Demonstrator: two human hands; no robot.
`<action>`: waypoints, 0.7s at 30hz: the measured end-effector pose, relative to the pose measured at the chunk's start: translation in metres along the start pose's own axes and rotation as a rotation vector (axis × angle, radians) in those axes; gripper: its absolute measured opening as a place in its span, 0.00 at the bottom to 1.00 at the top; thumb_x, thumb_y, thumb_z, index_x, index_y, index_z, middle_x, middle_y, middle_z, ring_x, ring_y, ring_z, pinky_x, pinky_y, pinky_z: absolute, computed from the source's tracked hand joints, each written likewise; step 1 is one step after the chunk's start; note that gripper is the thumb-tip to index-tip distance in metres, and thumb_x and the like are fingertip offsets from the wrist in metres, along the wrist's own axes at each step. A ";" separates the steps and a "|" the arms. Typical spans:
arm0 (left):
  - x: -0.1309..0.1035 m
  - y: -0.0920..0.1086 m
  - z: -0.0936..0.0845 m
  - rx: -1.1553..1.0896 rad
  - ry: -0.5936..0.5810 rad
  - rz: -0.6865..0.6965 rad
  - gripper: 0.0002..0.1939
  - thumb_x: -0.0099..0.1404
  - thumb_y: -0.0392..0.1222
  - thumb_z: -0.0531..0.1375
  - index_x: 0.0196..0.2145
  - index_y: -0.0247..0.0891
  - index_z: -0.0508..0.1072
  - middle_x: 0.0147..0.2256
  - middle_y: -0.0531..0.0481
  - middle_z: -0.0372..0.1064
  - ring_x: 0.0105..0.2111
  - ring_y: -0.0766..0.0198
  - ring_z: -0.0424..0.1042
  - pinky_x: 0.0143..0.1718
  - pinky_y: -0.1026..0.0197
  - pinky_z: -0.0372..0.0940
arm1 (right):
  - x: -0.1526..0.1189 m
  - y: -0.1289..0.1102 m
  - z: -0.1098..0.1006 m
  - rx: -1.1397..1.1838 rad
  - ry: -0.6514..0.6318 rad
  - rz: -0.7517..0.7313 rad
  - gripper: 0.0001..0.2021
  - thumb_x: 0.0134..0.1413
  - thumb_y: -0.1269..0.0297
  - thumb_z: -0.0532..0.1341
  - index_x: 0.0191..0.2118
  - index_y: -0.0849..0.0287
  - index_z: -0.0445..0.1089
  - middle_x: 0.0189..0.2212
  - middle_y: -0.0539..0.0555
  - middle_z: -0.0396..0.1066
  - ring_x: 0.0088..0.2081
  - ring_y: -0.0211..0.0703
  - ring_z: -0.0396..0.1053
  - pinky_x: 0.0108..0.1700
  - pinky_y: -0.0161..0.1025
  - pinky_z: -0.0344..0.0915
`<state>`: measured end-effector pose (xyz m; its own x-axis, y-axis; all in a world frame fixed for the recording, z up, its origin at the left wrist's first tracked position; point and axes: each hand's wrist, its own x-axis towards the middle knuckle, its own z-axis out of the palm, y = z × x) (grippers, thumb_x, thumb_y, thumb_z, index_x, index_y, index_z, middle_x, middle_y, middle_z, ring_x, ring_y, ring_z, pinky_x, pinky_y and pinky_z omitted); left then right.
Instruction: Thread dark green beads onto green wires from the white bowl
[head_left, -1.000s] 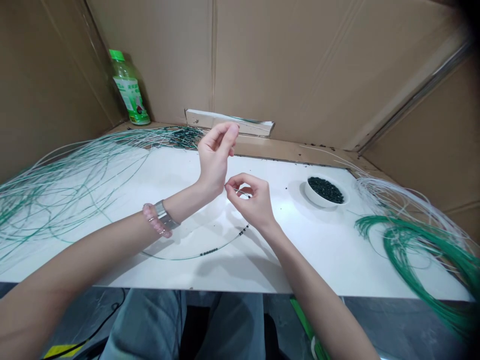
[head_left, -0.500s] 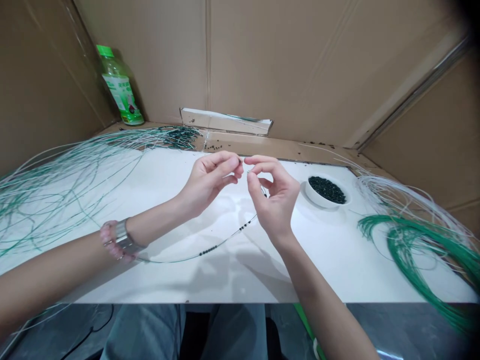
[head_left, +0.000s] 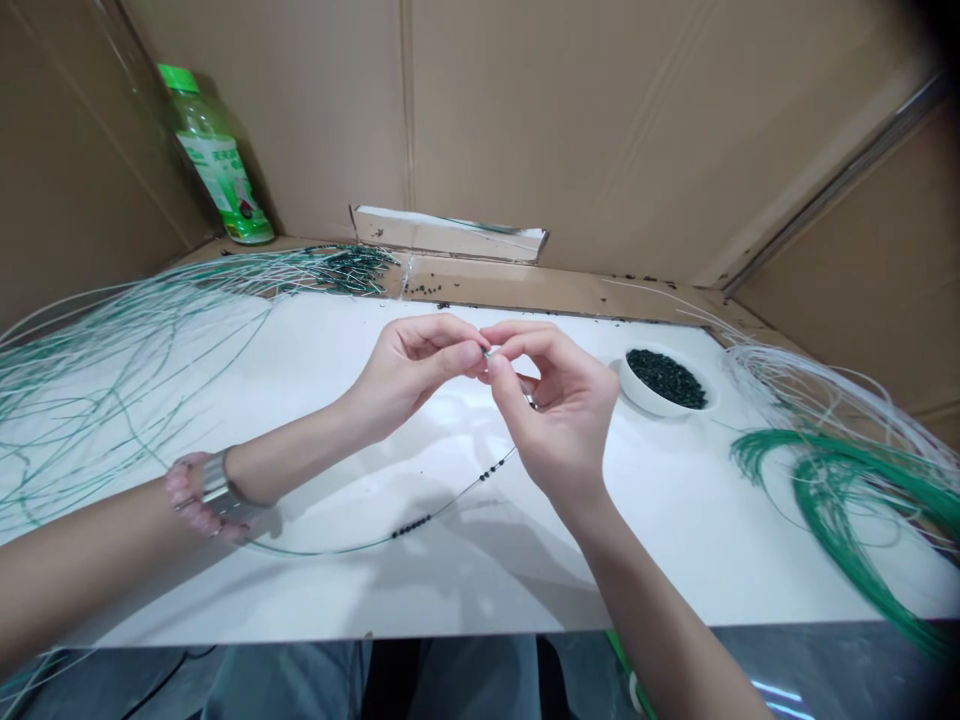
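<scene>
Over the middle of the white board, my left hand (head_left: 420,370) pinches a small dark bead (head_left: 485,351) between thumb and forefinger; the fingertips partly hide it. My right hand (head_left: 559,405) meets it there, thumb and forefinger closed on the end of a thin green wire (head_left: 322,552). That wire runs down from the right hand and curves left under my left wrist. Several dark beads (head_left: 411,527) are threaded along it in small groups. To the right of my right hand stands a white bowl (head_left: 651,400) full of dark beads (head_left: 664,376).
Finished-looking beaded wire ends (head_left: 356,268) lie in a bundle at the back left, their green and white wires trailing left. A coil of green wire (head_left: 825,500) and white wires (head_left: 840,395) lie right. A green bottle (head_left: 225,180) stands against the cardboard wall (head_left: 525,120).
My hands have come together, so the fingertips now touch around the bead and wire end. The view has shifted slightly, and the beaded wire still hangs from my right hand.
</scene>
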<state>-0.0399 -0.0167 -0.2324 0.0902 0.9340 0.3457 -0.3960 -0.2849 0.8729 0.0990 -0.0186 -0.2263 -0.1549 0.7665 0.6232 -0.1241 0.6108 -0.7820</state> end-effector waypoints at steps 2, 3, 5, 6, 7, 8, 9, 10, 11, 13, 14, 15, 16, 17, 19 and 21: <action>0.002 0.001 -0.004 0.051 -0.040 0.036 0.05 0.52 0.41 0.69 0.26 0.38 0.79 0.25 0.53 0.74 0.26 0.70 0.73 0.31 0.69 0.70 | 0.000 0.000 0.000 -0.002 -0.007 -0.003 0.05 0.50 0.75 0.60 0.27 0.58 0.66 0.34 0.52 0.70 0.38 0.38 0.71 0.31 0.32 0.73; 0.003 0.002 -0.005 0.076 -0.058 0.054 0.04 0.52 0.40 0.68 0.26 0.38 0.79 0.25 0.53 0.74 0.26 0.70 0.73 0.30 0.69 0.70 | 0.000 0.000 0.000 -0.008 -0.010 -0.005 0.05 0.50 0.75 0.60 0.27 0.58 0.66 0.34 0.52 0.70 0.38 0.38 0.71 0.31 0.32 0.73; 0.005 0.003 -0.009 0.121 -0.086 0.076 0.04 0.53 0.40 0.68 0.26 0.38 0.79 0.24 0.53 0.74 0.26 0.69 0.73 0.30 0.68 0.70 | 0.000 0.000 -0.001 -0.022 -0.014 -0.008 0.05 0.50 0.74 0.60 0.27 0.58 0.66 0.34 0.52 0.70 0.38 0.38 0.71 0.30 0.31 0.73; 0.005 0.003 -0.010 0.140 -0.095 0.079 0.04 0.53 0.40 0.68 0.26 0.38 0.79 0.25 0.52 0.74 0.26 0.69 0.73 0.31 0.67 0.70 | 0.000 0.000 -0.001 -0.028 -0.015 -0.012 0.05 0.50 0.74 0.60 0.27 0.58 0.66 0.34 0.52 0.70 0.38 0.38 0.71 0.30 0.31 0.73; 0.006 0.003 -0.012 0.160 -0.098 0.080 0.03 0.53 0.40 0.68 0.26 0.39 0.79 0.25 0.52 0.74 0.27 0.68 0.73 0.31 0.67 0.70 | -0.001 0.000 -0.001 -0.035 -0.017 -0.018 0.05 0.50 0.74 0.60 0.27 0.58 0.66 0.34 0.52 0.70 0.38 0.38 0.71 0.30 0.31 0.73; 0.006 0.003 -0.012 0.178 -0.098 0.078 0.03 0.53 0.40 0.68 0.26 0.39 0.79 0.26 0.51 0.75 0.27 0.67 0.73 0.31 0.66 0.70 | -0.001 0.000 -0.001 -0.043 -0.019 -0.026 0.05 0.50 0.74 0.60 0.28 0.58 0.66 0.34 0.53 0.70 0.38 0.38 0.71 0.29 0.31 0.73; 0.006 0.004 -0.013 0.193 -0.093 0.077 0.03 0.53 0.40 0.68 0.26 0.39 0.79 0.26 0.51 0.75 0.27 0.67 0.73 0.31 0.66 0.70 | -0.001 0.000 -0.001 -0.054 -0.021 -0.033 0.05 0.49 0.74 0.60 0.28 0.58 0.66 0.34 0.53 0.70 0.38 0.38 0.71 0.29 0.31 0.73; 0.006 0.003 -0.013 0.204 -0.087 0.073 0.04 0.52 0.40 0.68 0.26 0.38 0.79 0.26 0.50 0.75 0.27 0.67 0.73 0.30 0.66 0.70 | -0.001 0.001 -0.001 -0.066 -0.024 -0.039 0.05 0.49 0.74 0.60 0.28 0.58 0.66 0.34 0.53 0.70 0.38 0.38 0.71 0.29 0.31 0.73; 0.006 0.003 -0.014 0.210 -0.081 0.070 0.04 0.52 0.40 0.68 0.26 0.38 0.78 0.26 0.50 0.75 0.27 0.66 0.73 0.30 0.66 0.70 | -0.001 0.001 -0.001 -0.078 -0.026 -0.042 0.05 0.49 0.74 0.60 0.28 0.58 0.66 0.34 0.53 0.70 0.38 0.38 0.71 0.29 0.31 0.73; 0.006 0.003 -0.014 0.212 -0.080 0.064 0.04 0.52 0.40 0.68 0.25 0.38 0.79 0.26 0.50 0.75 0.27 0.66 0.73 0.30 0.66 0.70 | 0.000 0.001 -0.002 -0.094 -0.029 -0.042 0.05 0.49 0.74 0.60 0.28 0.58 0.66 0.34 0.52 0.70 0.38 0.38 0.71 0.28 0.31 0.73; 0.006 0.003 -0.015 0.212 -0.084 0.064 0.04 0.52 0.40 0.68 0.26 0.38 0.79 0.26 0.50 0.75 0.27 0.66 0.73 0.30 0.66 0.70 | 0.000 0.001 -0.002 -0.098 -0.031 -0.041 0.05 0.49 0.75 0.60 0.28 0.58 0.66 0.34 0.52 0.70 0.38 0.38 0.71 0.28 0.31 0.73; 0.006 0.003 -0.015 0.211 -0.089 0.064 0.04 0.52 0.40 0.68 0.26 0.38 0.79 0.26 0.49 0.75 0.27 0.66 0.73 0.30 0.66 0.70 | 0.000 0.001 -0.002 -0.101 -0.034 -0.042 0.05 0.49 0.75 0.60 0.28 0.58 0.66 0.34 0.52 0.70 0.37 0.38 0.71 0.28 0.31 0.73; 0.006 0.003 -0.015 0.210 -0.092 0.065 0.04 0.52 0.40 0.68 0.26 0.38 0.79 0.27 0.49 0.75 0.27 0.66 0.73 0.30 0.66 0.70 | 0.000 0.001 -0.002 -0.103 -0.038 -0.044 0.05 0.49 0.75 0.60 0.28 0.58 0.66 0.34 0.52 0.70 0.37 0.38 0.71 0.28 0.31 0.73; 0.006 0.003 -0.015 0.210 -0.094 0.067 0.04 0.52 0.40 0.68 0.26 0.38 0.79 0.27 0.49 0.75 0.27 0.66 0.73 0.30 0.66 0.70 | 0.000 0.001 -0.002 -0.105 -0.041 -0.048 0.05 0.48 0.75 0.60 0.28 0.58 0.66 0.34 0.52 0.70 0.37 0.38 0.71 0.28 0.31 0.73; 0.007 0.003 -0.016 0.215 -0.095 0.069 0.04 0.52 0.40 0.68 0.26 0.38 0.79 0.26 0.49 0.75 0.27 0.66 0.74 0.30 0.66 0.70 | 0.000 0.001 -0.002 -0.104 -0.043 -0.054 0.06 0.48 0.76 0.60 0.28 0.58 0.66 0.34 0.52 0.70 0.37 0.38 0.71 0.28 0.31 0.73; 0.007 0.004 -0.016 0.228 -0.097 0.074 0.03 0.52 0.39 0.68 0.26 0.38 0.79 0.27 0.49 0.75 0.27 0.66 0.74 0.30 0.66 0.70 | 0.000 0.001 -0.003 -0.099 -0.040 -0.059 0.06 0.47 0.77 0.60 0.27 0.59 0.66 0.33 0.53 0.70 0.36 0.38 0.71 0.27 0.31 0.72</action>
<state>-0.0550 -0.0079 -0.2322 0.1606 0.8868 0.4334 -0.1895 -0.4032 0.8953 0.1016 -0.0174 -0.2267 -0.1897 0.7215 0.6659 -0.0373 0.6725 -0.7392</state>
